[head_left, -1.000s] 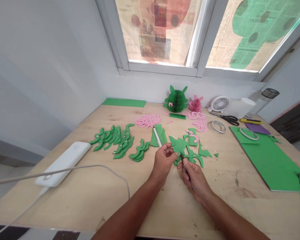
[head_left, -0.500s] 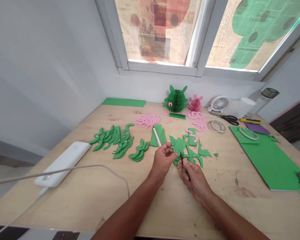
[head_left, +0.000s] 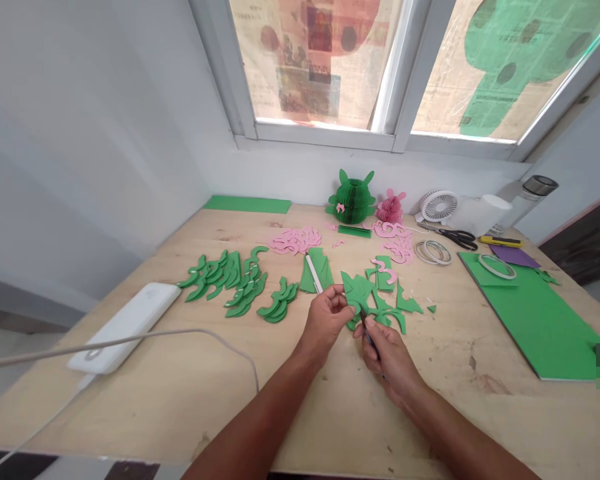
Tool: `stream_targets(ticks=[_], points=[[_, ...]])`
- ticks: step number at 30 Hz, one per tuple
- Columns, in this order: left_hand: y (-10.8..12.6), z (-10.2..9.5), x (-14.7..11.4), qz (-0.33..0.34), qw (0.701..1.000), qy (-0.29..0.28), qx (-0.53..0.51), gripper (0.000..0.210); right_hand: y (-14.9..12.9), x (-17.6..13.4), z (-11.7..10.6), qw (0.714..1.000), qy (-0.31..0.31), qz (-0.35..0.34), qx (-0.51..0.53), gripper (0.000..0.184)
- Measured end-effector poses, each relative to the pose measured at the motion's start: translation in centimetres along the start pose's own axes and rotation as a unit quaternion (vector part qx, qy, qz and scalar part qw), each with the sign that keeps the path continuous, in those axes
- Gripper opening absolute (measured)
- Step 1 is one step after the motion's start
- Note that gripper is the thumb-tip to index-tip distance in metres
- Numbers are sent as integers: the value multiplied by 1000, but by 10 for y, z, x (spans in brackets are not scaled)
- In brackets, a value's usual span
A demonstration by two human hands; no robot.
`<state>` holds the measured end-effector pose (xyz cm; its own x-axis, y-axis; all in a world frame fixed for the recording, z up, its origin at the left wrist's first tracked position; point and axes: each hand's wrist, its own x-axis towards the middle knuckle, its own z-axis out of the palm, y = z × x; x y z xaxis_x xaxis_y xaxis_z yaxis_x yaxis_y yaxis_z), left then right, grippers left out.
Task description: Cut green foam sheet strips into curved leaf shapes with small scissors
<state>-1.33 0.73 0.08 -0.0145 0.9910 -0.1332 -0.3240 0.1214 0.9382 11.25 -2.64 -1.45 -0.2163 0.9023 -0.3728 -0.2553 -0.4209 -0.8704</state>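
Observation:
My left hand (head_left: 327, 320) pinches a cut sheet of green paper (head_left: 357, 288) between thumb and fingers, just above the table. My right hand (head_left: 387, 347) is closed around a slim dark tool (head_left: 371, 340) whose narrow tip meets the paper's lower edge. Most of the tool hides in my fingers, so I cannot tell its exact kind. Green paper scraps (head_left: 409, 303) lie under and beside the paper. Left of my hands, green curved paper pieces (head_left: 279, 303) rest in overlapping piles, and a white pen (head_left: 313, 275) lies on folded green paper (head_left: 324, 261).
Pink paper cutouts (head_left: 296, 241) lie farther back, before a green paper lantern (head_left: 354, 200) and a pink one (head_left: 391, 208). Black scissors (head_left: 461, 239), tape rolls (head_left: 437, 253), a yellow cutter (head_left: 500, 241) and green sheets (head_left: 545, 327) are right. A white power bank (head_left: 127, 327) and cable lie left.

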Motion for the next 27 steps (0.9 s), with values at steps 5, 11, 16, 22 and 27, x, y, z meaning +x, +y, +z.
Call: stream_targets(ticks=[5,11,16,22,27], points=[[-1,-1,1,4,1000,-2,2,27,2,0,0,1000,-1,2,3,38],[1,0,0,-3,1000,0,-4,27,1,-1,0,1000,-3,-4,5,39],[2,1,1,-14,1000,18,-10,33,1,0,0,1000,-1,-4,5,39],[1,0,1,-12,1000,22,-14,35,1,1,1,1000,5,-7,2,39],[2,3,-1,-11,999,24,-18,33,1,1,1,1000,12,-9,9,39]])
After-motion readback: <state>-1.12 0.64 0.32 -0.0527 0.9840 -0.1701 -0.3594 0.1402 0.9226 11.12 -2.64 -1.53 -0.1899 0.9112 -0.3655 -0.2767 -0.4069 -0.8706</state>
